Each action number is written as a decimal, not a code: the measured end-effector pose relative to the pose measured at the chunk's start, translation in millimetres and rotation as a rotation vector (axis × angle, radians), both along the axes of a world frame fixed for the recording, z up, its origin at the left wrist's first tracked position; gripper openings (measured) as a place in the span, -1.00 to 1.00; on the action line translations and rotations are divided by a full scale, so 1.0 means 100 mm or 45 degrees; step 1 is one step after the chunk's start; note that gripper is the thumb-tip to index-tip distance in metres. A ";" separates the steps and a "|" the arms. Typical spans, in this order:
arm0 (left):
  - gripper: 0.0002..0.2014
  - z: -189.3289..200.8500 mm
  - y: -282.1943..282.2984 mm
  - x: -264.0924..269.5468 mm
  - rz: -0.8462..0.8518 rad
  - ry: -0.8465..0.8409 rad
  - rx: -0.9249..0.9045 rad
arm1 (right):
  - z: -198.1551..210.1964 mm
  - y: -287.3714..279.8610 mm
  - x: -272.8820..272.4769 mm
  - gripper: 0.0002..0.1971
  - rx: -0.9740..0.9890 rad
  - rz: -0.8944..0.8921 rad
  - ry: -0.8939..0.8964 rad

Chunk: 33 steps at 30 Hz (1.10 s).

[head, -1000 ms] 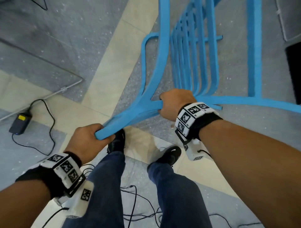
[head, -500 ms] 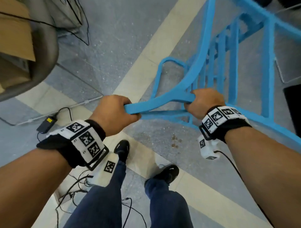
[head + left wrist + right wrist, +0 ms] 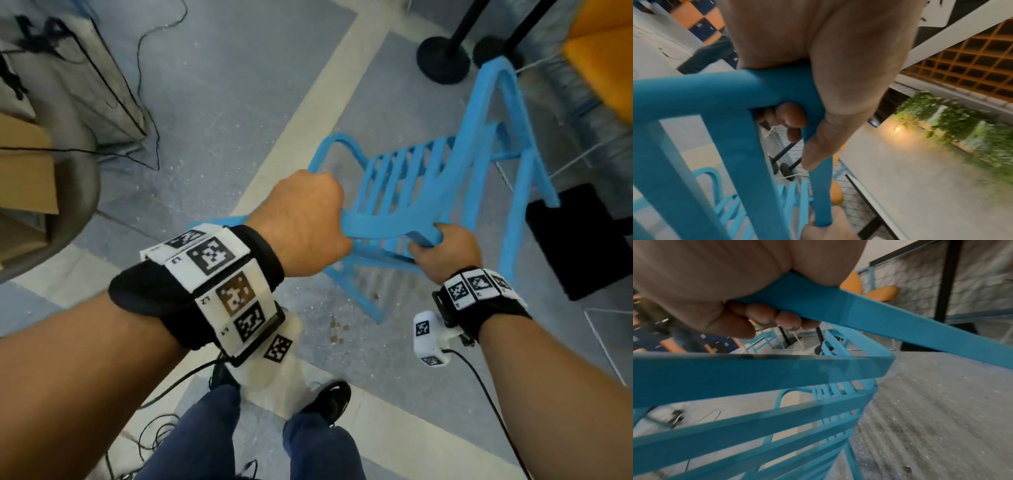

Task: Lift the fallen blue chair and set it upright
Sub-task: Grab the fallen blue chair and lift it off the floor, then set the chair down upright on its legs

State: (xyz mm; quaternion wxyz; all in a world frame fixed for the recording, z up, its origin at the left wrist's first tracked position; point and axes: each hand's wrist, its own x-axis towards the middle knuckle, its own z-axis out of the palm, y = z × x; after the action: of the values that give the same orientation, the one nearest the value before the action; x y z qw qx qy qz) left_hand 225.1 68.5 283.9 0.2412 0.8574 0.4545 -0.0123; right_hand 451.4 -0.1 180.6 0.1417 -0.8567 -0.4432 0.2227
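Both hands clamped on the blue chair [image 3: 407, 192]: my left hand [image 3: 305, 222] and right hand [image 3: 445, 250] wrap the top rail. Chair is off its side, tilted toward me over the floor [image 3: 239, 85]. Legs not yet squarely planted, I judge; lowering remains.

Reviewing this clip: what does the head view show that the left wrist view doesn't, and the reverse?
Only the head view shows both wristbands, the person's shoes, floor cables and the black stand bases. Only the left wrist view shows the left hand's fingertips curled under the bar, plus a leafy green wall. Both show the blue chair gripped by the left hand and right hand.
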 end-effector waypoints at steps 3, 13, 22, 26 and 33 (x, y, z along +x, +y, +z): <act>-0.87 0.30 -0.15 0.50 -0.128 -0.055 0.113 | 0.10 -0.26 0.36 -0.71 0.121 -0.190 0.074; -0.73 0.36 -0.96 1.85 -0.935 -0.428 0.032 | 0.38 -1.66 1.49 -0.84 0.155 -0.736 0.300; -0.70 -0.03 -1.13 2.10 -0.909 0.091 0.027 | 1.66 -2.88 1.34 -0.49 0.414 -0.037 -0.243; -0.76 0.01 -1.54 2.49 -0.980 0.092 0.016 | 1.65 -2.89 1.42 -0.29 -0.187 0.199 -0.668; -0.81 -0.04 -2.20 3.18 -1.055 0.133 0.036 | 1.32 -3.08 2.08 -0.72 -0.599 0.049 -0.660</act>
State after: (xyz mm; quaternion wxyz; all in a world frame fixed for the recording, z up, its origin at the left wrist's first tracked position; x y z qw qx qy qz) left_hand 543.0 -151.6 279.5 0.1806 0.9692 0.0829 -0.1456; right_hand 659.5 -308.4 312.4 -0.1811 -0.8855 -0.4169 0.0964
